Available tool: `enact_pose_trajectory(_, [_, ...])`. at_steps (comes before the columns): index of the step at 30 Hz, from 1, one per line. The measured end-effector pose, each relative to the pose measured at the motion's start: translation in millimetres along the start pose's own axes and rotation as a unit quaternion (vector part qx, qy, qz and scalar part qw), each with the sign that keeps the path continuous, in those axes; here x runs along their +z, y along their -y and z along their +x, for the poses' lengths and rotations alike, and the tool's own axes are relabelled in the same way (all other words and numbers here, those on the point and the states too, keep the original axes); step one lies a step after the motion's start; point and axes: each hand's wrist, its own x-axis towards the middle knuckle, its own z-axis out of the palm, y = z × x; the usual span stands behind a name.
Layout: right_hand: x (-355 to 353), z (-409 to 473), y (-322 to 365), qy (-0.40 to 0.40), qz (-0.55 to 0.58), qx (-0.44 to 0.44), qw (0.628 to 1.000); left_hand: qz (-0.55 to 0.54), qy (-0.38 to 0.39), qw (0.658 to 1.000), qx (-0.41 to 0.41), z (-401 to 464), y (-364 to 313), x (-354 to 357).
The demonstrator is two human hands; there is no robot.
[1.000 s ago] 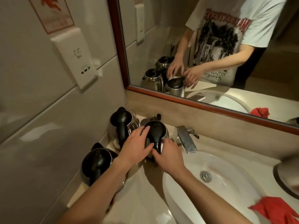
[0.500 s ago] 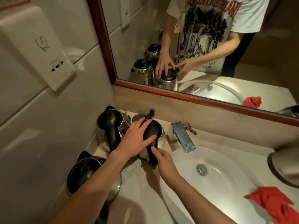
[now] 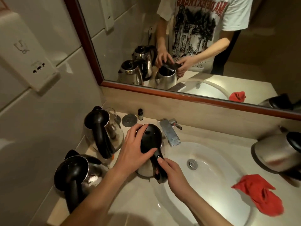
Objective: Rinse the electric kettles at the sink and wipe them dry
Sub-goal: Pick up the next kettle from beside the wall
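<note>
The room is dim and the light is warm and yellow. The sink (image 3: 211, 185) is the brightest part, with small white shiny spots on its rim. Dark shadows lie along the wall (image 3: 32, 128) on the left. The mirror (image 3: 179, 93) frame bends near the edges. The kettle (image 3: 276, 154) on the far right looks blurry.
</note>
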Motion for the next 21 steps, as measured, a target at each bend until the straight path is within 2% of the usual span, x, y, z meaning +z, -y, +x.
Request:
enact_pose_trajectory(4, [-25, -22, -6, -0.046, 0.014, 0.004, 0.999, 0.034, -0.019, 0.991, 0.131, -8, -34, 15])
enact_pose_trajectory(10, [-67, -53, -20, -0.126, 0.003, -0.004, 0.992, 0.015, 0.042, 0.982, 0.186, -8, -70, 48])
enact_pose_trajectory(12, [-81, -57, -29, -0.156, 0.001, 0.01, 0.988, -0.011, 0.076, 0.981, 0.175, -4, -76, 58])
enact_pose_trajectory(15, [-100, -57, -44, -0.187, -0.008, 0.028, 0.982, -0.058, 0.13, 0.983, 0.116, 9, -74, 69])
enact_pose_trajectory(21, [-120, -46, -69, -0.231, -0.015, 0.037, 0.972, -0.031, 0.17, 0.982, 0.078, 58, -39, 95])
